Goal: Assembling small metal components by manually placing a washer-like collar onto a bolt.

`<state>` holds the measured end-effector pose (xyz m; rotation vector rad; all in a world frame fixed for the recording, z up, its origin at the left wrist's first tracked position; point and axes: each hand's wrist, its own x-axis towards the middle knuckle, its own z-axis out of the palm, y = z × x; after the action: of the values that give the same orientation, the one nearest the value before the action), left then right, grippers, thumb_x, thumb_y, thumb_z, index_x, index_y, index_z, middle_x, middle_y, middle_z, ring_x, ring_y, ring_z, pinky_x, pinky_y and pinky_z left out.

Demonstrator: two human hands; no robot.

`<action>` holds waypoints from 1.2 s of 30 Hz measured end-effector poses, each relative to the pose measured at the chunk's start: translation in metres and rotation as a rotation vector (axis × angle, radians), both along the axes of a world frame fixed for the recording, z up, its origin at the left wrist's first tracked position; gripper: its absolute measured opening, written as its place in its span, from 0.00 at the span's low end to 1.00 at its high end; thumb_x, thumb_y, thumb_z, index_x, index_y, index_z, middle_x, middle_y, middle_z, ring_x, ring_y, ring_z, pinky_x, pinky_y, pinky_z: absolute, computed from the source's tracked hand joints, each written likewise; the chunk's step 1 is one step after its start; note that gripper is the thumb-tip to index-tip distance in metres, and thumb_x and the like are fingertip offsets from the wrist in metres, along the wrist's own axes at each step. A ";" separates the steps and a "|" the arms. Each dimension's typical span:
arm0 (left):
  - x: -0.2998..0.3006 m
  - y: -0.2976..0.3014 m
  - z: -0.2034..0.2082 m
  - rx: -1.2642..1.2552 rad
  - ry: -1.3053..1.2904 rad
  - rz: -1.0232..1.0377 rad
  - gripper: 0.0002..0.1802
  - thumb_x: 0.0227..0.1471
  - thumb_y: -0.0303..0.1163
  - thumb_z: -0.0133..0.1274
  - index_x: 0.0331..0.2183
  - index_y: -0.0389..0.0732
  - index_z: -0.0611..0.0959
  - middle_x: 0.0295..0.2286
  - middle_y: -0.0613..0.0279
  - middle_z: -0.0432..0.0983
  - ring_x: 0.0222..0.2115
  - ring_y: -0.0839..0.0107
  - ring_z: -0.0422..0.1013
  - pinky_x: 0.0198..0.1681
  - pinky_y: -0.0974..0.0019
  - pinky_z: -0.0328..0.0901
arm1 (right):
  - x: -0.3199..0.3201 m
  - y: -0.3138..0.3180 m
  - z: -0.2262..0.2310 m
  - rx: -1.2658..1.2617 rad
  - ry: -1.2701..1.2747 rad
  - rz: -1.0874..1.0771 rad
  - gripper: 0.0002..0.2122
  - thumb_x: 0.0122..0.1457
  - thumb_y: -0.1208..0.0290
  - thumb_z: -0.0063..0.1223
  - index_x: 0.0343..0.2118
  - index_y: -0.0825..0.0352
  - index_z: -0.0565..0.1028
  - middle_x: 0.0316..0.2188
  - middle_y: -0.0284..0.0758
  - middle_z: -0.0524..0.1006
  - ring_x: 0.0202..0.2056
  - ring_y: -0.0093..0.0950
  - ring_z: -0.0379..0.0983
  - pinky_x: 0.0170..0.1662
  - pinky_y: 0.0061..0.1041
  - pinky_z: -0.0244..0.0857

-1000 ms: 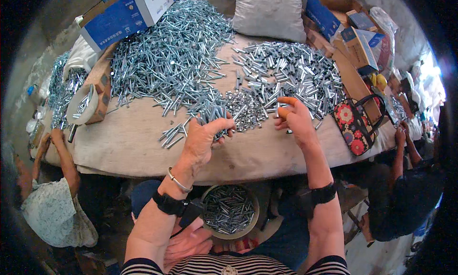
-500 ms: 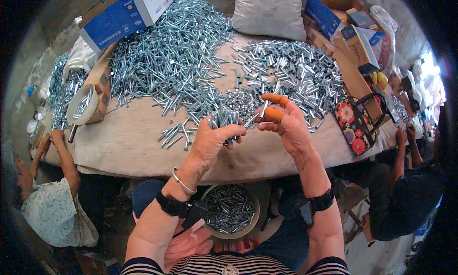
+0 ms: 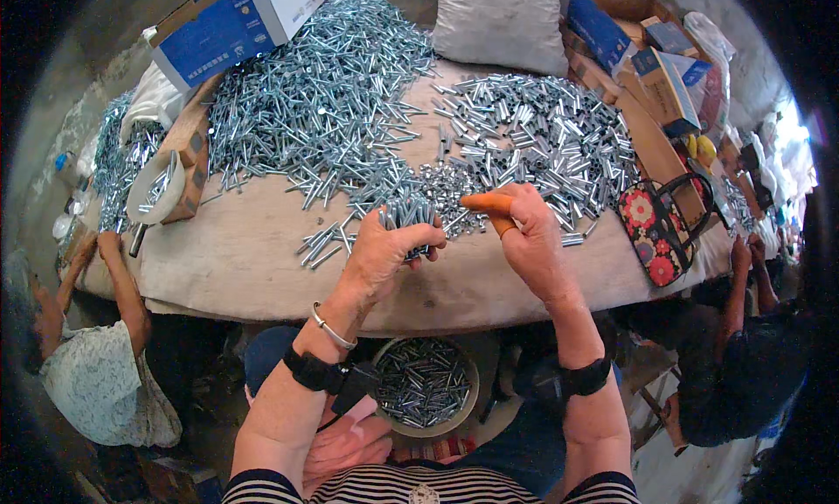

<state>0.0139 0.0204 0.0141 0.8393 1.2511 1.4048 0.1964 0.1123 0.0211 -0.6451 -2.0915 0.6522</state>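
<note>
A: Bolts (image 3: 406,214) bunched upright in the left hand (image 3: 384,255), fingers clamped round them, just above the desk (image 3: 262,259) edge.

B: And the right hand (image 3: 524,237)?

A: Orange-capped fingers (image 3: 485,203) pinched together beside the bundle; can't tell if they hold anything. Loose grip and I reckon bolts slide out, missing the bowl (image 3: 426,383) below.

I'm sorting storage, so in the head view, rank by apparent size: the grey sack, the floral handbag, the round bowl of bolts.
1. Grey sack, largest.
2. Round bowl of bolts and floral handbag look alike; the bowl sits nearer the camera, so I won't rank them.
</note>
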 end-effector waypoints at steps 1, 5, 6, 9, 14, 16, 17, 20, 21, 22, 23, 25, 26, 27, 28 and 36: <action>0.000 0.000 0.000 0.000 0.000 -0.002 0.07 0.40 0.28 0.60 0.27 0.40 0.80 0.21 0.67 0.76 0.19 0.79 0.71 0.20 0.76 0.59 | 0.000 0.001 -0.001 0.047 -0.014 0.006 0.16 0.50 0.85 0.46 0.37 0.59 0.81 0.29 0.33 0.76 0.35 0.32 0.68 0.40 0.27 0.63; 0.000 0.000 0.002 -0.008 0.067 -0.036 0.07 0.40 0.28 0.59 0.27 0.40 0.80 0.20 0.66 0.76 0.18 0.78 0.71 0.19 0.76 0.60 | 0.006 0.006 0.003 0.102 -0.057 0.090 0.15 0.50 0.84 0.48 0.37 0.59 0.81 0.26 0.33 0.75 0.32 0.30 0.68 0.38 0.27 0.63; 0.000 0.000 0.003 -0.010 0.089 -0.051 0.07 0.39 0.29 0.59 0.27 0.40 0.80 0.20 0.65 0.77 0.18 0.78 0.71 0.19 0.75 0.60 | 0.007 0.005 0.004 0.102 -0.057 0.090 0.15 0.50 0.84 0.48 0.37 0.59 0.81 0.26 0.33 0.75 0.32 0.30 0.68 0.38 0.27 0.63; -0.003 -0.002 0.002 -0.010 0.053 -0.150 0.08 0.44 0.30 0.58 0.29 0.40 0.80 0.22 0.66 0.76 0.21 0.78 0.71 0.20 0.76 0.60 | 0.006 0.001 0.004 -0.231 -0.111 0.103 0.11 0.56 0.80 0.48 0.38 0.63 0.79 0.23 0.31 0.74 0.26 0.24 0.69 0.31 0.24 0.64; -0.005 0.001 -0.004 0.004 -0.338 -0.198 0.09 0.52 0.33 0.55 0.35 0.40 0.78 0.26 0.67 0.74 0.25 0.78 0.69 0.21 0.79 0.60 | 0.005 0.001 0.009 -0.782 0.196 0.347 0.08 0.62 0.73 0.46 0.42 0.68 0.73 0.23 0.31 0.75 0.21 0.16 0.67 0.24 0.16 0.63; -0.002 0.001 -0.004 0.018 -0.384 -0.211 0.10 0.55 0.34 0.54 0.37 0.40 0.77 0.27 0.67 0.73 0.26 0.78 0.69 0.21 0.79 0.60 | 0.004 0.000 0.006 -0.798 0.222 0.344 0.08 0.62 0.73 0.47 0.42 0.68 0.73 0.23 0.31 0.75 0.22 0.16 0.68 0.24 0.17 0.63; 0.001 0.002 -0.006 0.042 -0.352 -0.210 0.10 0.55 0.35 0.54 0.36 0.40 0.78 0.26 0.67 0.74 0.26 0.78 0.69 0.21 0.79 0.60 | 0.004 -0.001 0.006 -0.814 0.248 0.342 0.08 0.62 0.72 0.47 0.42 0.68 0.72 0.23 0.31 0.75 0.22 0.16 0.68 0.24 0.17 0.63; 0.004 0.005 -0.013 0.056 -0.284 -0.214 0.09 0.54 0.35 0.55 0.34 0.40 0.79 0.25 0.67 0.74 0.24 0.79 0.69 0.21 0.78 0.61 | -0.003 -0.012 0.011 -0.798 0.171 0.284 0.09 0.62 0.70 0.48 0.41 0.69 0.72 0.22 0.30 0.73 0.24 0.16 0.69 0.26 0.15 0.64; 0.004 0.005 -0.014 0.048 -0.250 -0.221 0.08 0.54 0.35 0.55 0.33 0.40 0.79 0.24 0.66 0.74 0.24 0.79 0.69 0.21 0.78 0.62 | -0.004 -0.012 0.010 -0.799 0.172 0.287 0.09 0.62 0.70 0.48 0.41 0.69 0.72 0.22 0.30 0.73 0.24 0.16 0.69 0.26 0.15 0.64; 0.005 0.006 -0.014 0.046 -0.250 -0.222 0.08 0.54 0.35 0.55 0.33 0.40 0.79 0.24 0.66 0.74 0.24 0.79 0.69 0.21 0.78 0.62 | -0.005 -0.012 0.007 -0.789 0.160 0.274 0.09 0.62 0.71 0.48 0.42 0.69 0.71 0.22 0.31 0.74 0.23 0.17 0.69 0.25 0.16 0.63; 0.006 0.006 -0.014 0.035 -0.267 -0.196 0.08 0.53 0.34 0.56 0.32 0.40 0.80 0.23 0.66 0.74 0.23 0.79 0.69 0.22 0.78 0.62 | -0.005 -0.012 0.005 -0.778 0.149 0.262 0.09 0.62 0.71 0.48 0.43 0.68 0.71 0.22 0.32 0.74 0.22 0.17 0.68 0.24 0.16 0.63; 0.006 0.006 -0.015 0.021 -0.285 -0.172 0.08 0.52 0.34 0.56 0.30 0.40 0.80 0.23 0.66 0.74 0.22 0.78 0.69 0.22 0.77 0.62 | -0.005 -0.011 0.007 -0.788 0.180 0.288 0.09 0.61 0.72 0.48 0.44 0.68 0.71 0.22 0.32 0.74 0.22 0.17 0.69 0.24 0.15 0.63; 0.004 0.006 -0.016 0.002 -0.300 -0.123 0.08 0.51 0.34 0.57 0.31 0.39 0.80 0.23 0.66 0.74 0.22 0.78 0.69 0.22 0.78 0.62 | -0.005 -0.010 0.007 -0.797 0.211 0.316 0.10 0.61 0.73 0.48 0.44 0.68 0.70 0.22 0.32 0.75 0.22 0.17 0.69 0.25 0.15 0.63; 0.001 0.006 -0.016 -0.017 -0.315 -0.073 0.08 0.50 0.33 0.57 0.31 0.39 0.80 0.23 0.66 0.74 0.22 0.78 0.70 0.22 0.78 0.63 | -0.003 -0.005 0.005 -0.799 0.212 0.314 0.10 0.61 0.73 0.48 0.44 0.68 0.70 0.22 0.32 0.75 0.22 0.17 0.69 0.25 0.15 0.63; -0.001 0.004 -0.015 -0.019 -0.315 -0.073 0.08 0.50 0.33 0.57 0.31 0.39 0.80 0.23 0.66 0.74 0.22 0.78 0.70 0.22 0.78 0.63 | 0.001 0.004 0.002 -0.792 0.228 0.250 0.09 0.60 0.72 0.49 0.42 0.68 0.72 0.23 0.32 0.75 0.22 0.19 0.70 0.25 0.17 0.64; -0.007 -0.002 -0.001 0.000 -0.381 0.116 0.06 0.49 0.31 0.58 0.30 0.41 0.81 0.23 0.66 0.76 0.23 0.78 0.71 0.24 0.77 0.65 | 0.004 0.017 -0.040 -0.062 -0.404 -0.354 0.10 0.50 0.63 0.61 0.28 0.65 0.77 0.24 0.41 0.78 0.26 0.41 0.74 0.32 0.38 0.67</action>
<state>0.0066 0.0185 0.0130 0.4737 1.0170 1.5700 0.2004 0.1297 -0.0192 -1.2323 -2.2411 0.4092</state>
